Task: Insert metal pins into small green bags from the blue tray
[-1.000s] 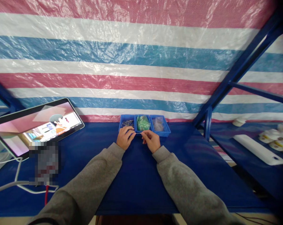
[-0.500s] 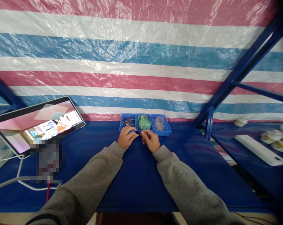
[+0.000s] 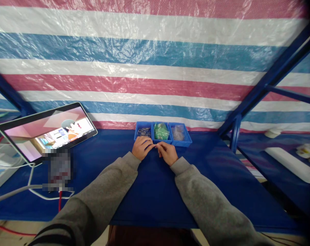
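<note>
Fingers brought tip to tip, with a tiny part at risk of being dropped

Both hands were held close together above a blue table point(image 3: 155, 198), just in front of three small blue bins point(image 3: 182, 144). On the left hand point(image 3: 142, 148) and the right hand point(image 3: 167, 153) alike, thumb and forefinger were closed in a narrow pinch. Where the tips met, a small part point(image 3: 155, 146) seemed to be gripped from both sides, though it was almost wholly hidden and its shape could not be made out.

Loose metal pieces point(image 3: 144, 132) were kept in the left bin, a green bundle point(image 3: 161, 131) in the middle one and clear plastic pieces point(image 3: 178, 132) in the right one.

The likeliest mishap was judged to be a slip: with so little surface to be pinched, the part could be shot sideways if pressed unevenly. Were it dropped, it could be lost among the bins' contents. Bending could be caused by a crooked push. A bin could also be knocked by the left hand, by which the left bin's front edge was overlapped in view; whether it was touched could not be told.
</note>
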A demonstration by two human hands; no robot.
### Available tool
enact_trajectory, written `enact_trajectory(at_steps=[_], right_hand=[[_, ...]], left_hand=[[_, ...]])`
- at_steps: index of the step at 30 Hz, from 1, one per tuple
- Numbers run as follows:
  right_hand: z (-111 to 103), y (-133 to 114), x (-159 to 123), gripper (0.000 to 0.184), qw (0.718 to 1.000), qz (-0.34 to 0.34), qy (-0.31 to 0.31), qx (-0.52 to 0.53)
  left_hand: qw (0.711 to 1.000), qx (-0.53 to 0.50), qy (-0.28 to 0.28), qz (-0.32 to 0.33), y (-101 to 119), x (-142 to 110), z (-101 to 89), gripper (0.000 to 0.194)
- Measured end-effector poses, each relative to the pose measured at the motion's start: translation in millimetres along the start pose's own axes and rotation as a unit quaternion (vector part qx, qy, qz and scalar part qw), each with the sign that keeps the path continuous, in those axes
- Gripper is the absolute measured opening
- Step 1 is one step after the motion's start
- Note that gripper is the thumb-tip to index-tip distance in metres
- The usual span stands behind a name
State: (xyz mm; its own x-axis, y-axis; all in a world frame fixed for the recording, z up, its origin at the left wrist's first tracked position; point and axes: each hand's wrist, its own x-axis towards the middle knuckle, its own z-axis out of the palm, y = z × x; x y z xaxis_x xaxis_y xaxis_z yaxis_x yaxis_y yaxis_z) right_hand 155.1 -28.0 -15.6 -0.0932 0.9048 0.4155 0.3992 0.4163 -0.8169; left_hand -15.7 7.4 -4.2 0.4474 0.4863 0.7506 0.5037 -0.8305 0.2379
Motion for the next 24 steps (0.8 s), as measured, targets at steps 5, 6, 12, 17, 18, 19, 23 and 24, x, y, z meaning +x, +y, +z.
enact_trajectory(at_steps=[5, 6, 12, 17, 18, 19, 23, 24], right_hand=[[-1.7, -3.5, -0.1, 0.042, 0.999, 0.003, -0.005, -0.038], [-2.6, -4.3, 0.0, 0.043, 0.999, 0.003, 0.000, -0.045], [-6.2, -7.2, 1.1, 0.043, 0.997, 0.004, 0.040, -0.063], [-5.3, -6.8, 1.5, 0.044, 0.997, 0.002, 0.038, -0.062], [-5.1, -6.7, 1.5, 0.044, 0.997, 0.002, 0.038, -0.060], [-5.0, -6.6, 1.5, 0.044, 0.997, 0.001, 0.038, -0.060], [-5.3, -7.3, 1.3, 0.044, 0.997, -0.002, 0.037, -0.064], [-5.4, -7.6, 1.3, 0.044, 0.997, -0.003, 0.038, -0.066]], left_hand=[[1.000, -0.026, 0.012, -0.001, 2.6, 2.1, -2.5, 0.015], [0.999, -0.034, 0.018, -0.004, 3.1, 2.6, -2.9, 0.014], [0.996, -0.071, 0.042, -0.031, 4.8, 2.4, -1.0, 0.014], [0.995, -0.083, 0.025, -0.046, 4.8, -0.5, 0.8, 0.016], [0.995, -0.081, 0.021, -0.047, 4.6, -0.9, 0.8, 0.016], [0.996, -0.076, 0.017, -0.048, 4.5, -1.3, 0.7, 0.017], [0.998, -0.052, 0.002, -0.043, 3.6, -1.9, 1.0, 0.019], [0.998, -0.048, 0.002, -0.041, 3.5, -1.8, 1.2, 0.020]])
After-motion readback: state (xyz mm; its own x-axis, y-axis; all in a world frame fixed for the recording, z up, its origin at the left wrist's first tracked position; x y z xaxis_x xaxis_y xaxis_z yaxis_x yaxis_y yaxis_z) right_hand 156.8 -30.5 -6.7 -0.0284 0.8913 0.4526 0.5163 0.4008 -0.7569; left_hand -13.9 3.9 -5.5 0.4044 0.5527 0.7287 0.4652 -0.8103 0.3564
